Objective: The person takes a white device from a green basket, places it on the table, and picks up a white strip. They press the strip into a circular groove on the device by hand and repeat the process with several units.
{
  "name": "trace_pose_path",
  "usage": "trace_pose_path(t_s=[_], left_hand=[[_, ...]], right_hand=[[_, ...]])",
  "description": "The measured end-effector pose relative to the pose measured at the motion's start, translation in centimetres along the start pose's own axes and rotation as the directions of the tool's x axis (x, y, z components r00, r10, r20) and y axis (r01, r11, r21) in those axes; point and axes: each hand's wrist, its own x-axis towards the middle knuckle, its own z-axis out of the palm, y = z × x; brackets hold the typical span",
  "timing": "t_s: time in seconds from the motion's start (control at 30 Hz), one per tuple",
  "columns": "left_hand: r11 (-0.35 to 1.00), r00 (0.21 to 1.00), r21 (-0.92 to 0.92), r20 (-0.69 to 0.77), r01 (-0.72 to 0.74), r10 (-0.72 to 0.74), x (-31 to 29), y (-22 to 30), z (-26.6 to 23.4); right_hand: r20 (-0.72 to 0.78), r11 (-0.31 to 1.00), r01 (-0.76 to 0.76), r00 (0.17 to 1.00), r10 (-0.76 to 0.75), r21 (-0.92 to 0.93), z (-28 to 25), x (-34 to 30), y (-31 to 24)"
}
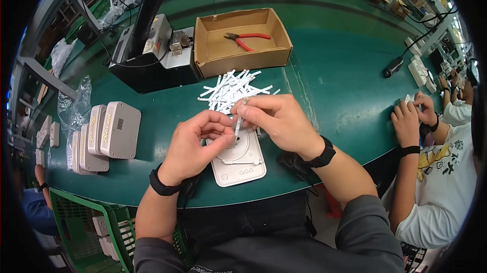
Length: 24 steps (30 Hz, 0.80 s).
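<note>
Between my two hands is a narrow pale strip (238, 127) with small marks along it, held nearly upright. My right hand (278, 121) pinches its upper part between thumb and fingertips. Lower down, my left hand (197, 140) is closed with thumb and fingers at the strip's bottom end. Directly beneath my hands lies a white flat plastic housing (238, 173) with a round outline and small circles near its front edge; my fingers hide part of it. A loose pile of similar white strips (231, 90) is just beyond my hands.
Behind the pile, a cardboard box (243, 62) holds red-handled cutting pliers (248, 36). A black-and-white machine (154, 70) stands left of it. Several off-white housings (122, 131) stand at left, above a green crate (89, 232). A co-worker's hands (411, 115) work at right.
</note>
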Motion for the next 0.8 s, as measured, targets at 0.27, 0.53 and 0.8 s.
trace_pose_path(t_s=[0.27, 0.53, 0.8], left_hand=[[0.751, 0.918, 0.539, 0.130, -0.382, 0.374, -0.1, 0.0, -0.2], [0.644, 0.869, 0.605, 0.185, -0.469, 0.460, 0.0, -0.6, 1.0], [0.715, 0.884, 0.579, 0.019, -0.391, 0.468, 0.1, -2.2, 1.8]], right_hand=[[-0.130, 0.996, 0.079, 0.989, -0.073, 0.041, -0.7, 0.1, 0.0], [-0.048, 0.946, 0.073, 0.995, -0.092, -0.315, -0.1, 0.0, 0.8], [0.084, 0.946, -0.023, 0.995, 0.053, -0.325, 0.6, 0.3, 1.0]])
